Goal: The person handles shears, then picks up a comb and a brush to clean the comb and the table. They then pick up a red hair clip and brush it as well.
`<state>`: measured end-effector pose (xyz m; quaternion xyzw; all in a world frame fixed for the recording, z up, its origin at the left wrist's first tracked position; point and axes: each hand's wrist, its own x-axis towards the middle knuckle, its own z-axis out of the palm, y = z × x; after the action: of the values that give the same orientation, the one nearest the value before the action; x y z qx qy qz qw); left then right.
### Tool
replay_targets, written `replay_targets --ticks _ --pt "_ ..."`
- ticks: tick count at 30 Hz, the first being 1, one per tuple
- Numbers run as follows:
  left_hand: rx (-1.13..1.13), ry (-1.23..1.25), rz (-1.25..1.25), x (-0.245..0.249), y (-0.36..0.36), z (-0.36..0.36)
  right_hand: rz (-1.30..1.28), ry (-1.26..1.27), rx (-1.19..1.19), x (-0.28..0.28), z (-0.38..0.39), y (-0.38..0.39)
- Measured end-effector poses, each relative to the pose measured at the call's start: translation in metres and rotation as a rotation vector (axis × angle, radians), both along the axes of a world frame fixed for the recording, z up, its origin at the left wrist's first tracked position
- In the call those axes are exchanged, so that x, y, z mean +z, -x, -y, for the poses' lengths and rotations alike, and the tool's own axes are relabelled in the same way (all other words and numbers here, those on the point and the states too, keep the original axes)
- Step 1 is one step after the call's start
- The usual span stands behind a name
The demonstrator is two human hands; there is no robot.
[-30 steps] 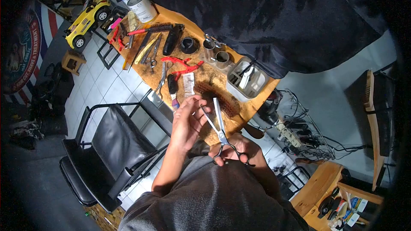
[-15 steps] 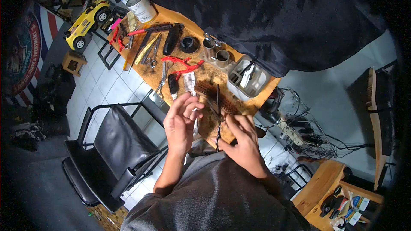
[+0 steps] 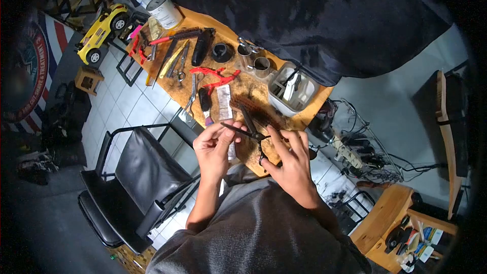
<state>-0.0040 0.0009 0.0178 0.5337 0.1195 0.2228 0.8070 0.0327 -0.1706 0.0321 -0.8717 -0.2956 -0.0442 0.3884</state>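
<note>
Dark scissors [image 3: 258,136] are spread apart in front of my chest, above the wooden table. My right hand [image 3: 291,168] is closed on them at the finger rings. One blade points left to my left hand [image 3: 215,151], whose thumb and fingers pinch it near the tip. The other blade points up and away, over a brown-bristled brush [image 3: 271,118] lying on the table. A pale wide-toothed comb [image 3: 223,102] lies just beyond my left hand, partly hidden by it. A small black-bristled brush [image 3: 205,100] rests beside the comb.
The wooden table [image 3: 175,93] carries red clips [image 3: 215,76], a yellow-handled razor [image 3: 175,59], more scissors, metal cups [image 3: 261,66] and a white container [image 3: 292,91]. A black chair [image 3: 147,162] stands left. Cables and a power strip [image 3: 346,155] lie right.
The scissors have opened wide, one blade swinging left. My left hand, earlier empty with loosely curled fingers, now pinches that blade. My right hand stays on the rings.
</note>
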Motion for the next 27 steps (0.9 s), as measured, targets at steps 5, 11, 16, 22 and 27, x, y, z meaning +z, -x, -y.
replay_targets --ticks 5,11,16,22,27 --pt "0.037 -0.021 -0.008 -0.012 0.001 -0.005 0.006 0.004 -0.004 0.0 0.002 0.0" --pt "-0.038 0.114 0.042 -0.021 -0.003 -0.008 -0.016 -0.009 0.118 0.007 0.003 0.001" --pt "-0.038 -0.099 0.001 -0.018 -0.002 -0.011 -0.031 -0.009 0.138 0.005 0.003 0.003" --pt "-0.041 -0.023 0.009 -0.02 -0.002 -0.015 -0.044 -0.001 0.155 0.007 0.004 0.004" --pt "0.001 -0.076 0.012 -0.019 -0.004 -0.019 -0.04 0.007 0.166 0.006 0.004 0.005"
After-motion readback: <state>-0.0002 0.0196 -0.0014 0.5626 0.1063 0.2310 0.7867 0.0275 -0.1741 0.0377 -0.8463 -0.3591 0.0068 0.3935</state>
